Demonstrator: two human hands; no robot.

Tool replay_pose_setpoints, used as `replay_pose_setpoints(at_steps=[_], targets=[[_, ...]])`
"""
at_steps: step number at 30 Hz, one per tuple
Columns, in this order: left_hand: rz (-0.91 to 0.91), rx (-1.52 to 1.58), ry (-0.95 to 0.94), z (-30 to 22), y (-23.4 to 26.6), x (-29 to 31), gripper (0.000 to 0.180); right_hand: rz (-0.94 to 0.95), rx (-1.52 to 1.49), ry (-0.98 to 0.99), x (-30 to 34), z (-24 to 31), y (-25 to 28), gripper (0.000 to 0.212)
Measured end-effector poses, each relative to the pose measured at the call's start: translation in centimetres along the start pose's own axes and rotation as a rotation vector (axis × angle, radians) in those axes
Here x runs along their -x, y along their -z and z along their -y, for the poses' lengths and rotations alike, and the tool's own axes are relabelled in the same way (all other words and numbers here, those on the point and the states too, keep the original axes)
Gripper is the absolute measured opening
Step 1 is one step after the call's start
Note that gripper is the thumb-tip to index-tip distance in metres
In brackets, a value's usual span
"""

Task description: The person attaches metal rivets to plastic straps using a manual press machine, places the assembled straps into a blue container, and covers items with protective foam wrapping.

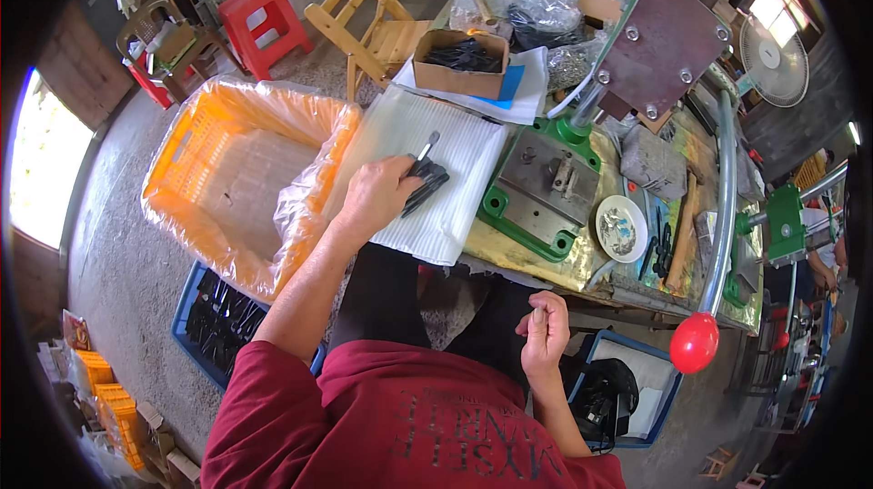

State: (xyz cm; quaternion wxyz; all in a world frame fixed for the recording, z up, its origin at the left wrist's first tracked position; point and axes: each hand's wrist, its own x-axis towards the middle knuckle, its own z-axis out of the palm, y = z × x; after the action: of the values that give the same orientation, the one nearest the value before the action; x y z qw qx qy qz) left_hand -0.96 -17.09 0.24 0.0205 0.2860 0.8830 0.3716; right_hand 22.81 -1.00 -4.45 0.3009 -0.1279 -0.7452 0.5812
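My left hand [377,195] reaches over a white foam sheet [446,225] on the bench, with thumb and fingers closed at a slim silver metal piece [427,145] that has a rounded end. Its lower end is hidden by the fingers. Right beside those fingers lies a small pile of black elongated parts [427,185]. My right hand [546,333] is held above my lap, its fingers curled in; whatever may be inside it is hidden. A green hand press [543,182] stands to the right of the foam sheet.
An orange crate [195,162] lined with clear plastic sits left. A cardboard box [460,80] of black parts stands behind the sheet. The press lever ends in a red ball [694,343]. Right of the press is a white bowl [622,229]. Blue bins [193,330] flank my legs.
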Motion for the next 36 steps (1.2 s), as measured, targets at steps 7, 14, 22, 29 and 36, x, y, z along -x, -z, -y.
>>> replay_pose_setpoints(at_steps=[7,14,22,29,36], targets=[[0.078,-0.344,0.061,2.2,-0.4,1.0,0.023,0.035,0.018,-0.013,0.4,-0.3,-0.2,0.016],[0.152,-0.391,0.042,2.4,-1.1,0.1,0.024,0.04,0.043,-0.017,0.7,-0.3,-0.1,0.015],[0.066,-0.353,0.067,2.0,-1.1,-0.2,0.034,0.06,0.035,-0.034,0.8,-0.7,-0.1,0.014],[0.12,-0.488,0.097,1.0,-3.2,-0.9,0.059,0.079,0.04,-0.017,0.7,-0.7,-0.6,0.013],[0.115,-0.464,0.043,2.1,-4.1,-0.9,0.057,0.062,0.033,-0.066,0.9,-1.2,-0.4,0.012]])
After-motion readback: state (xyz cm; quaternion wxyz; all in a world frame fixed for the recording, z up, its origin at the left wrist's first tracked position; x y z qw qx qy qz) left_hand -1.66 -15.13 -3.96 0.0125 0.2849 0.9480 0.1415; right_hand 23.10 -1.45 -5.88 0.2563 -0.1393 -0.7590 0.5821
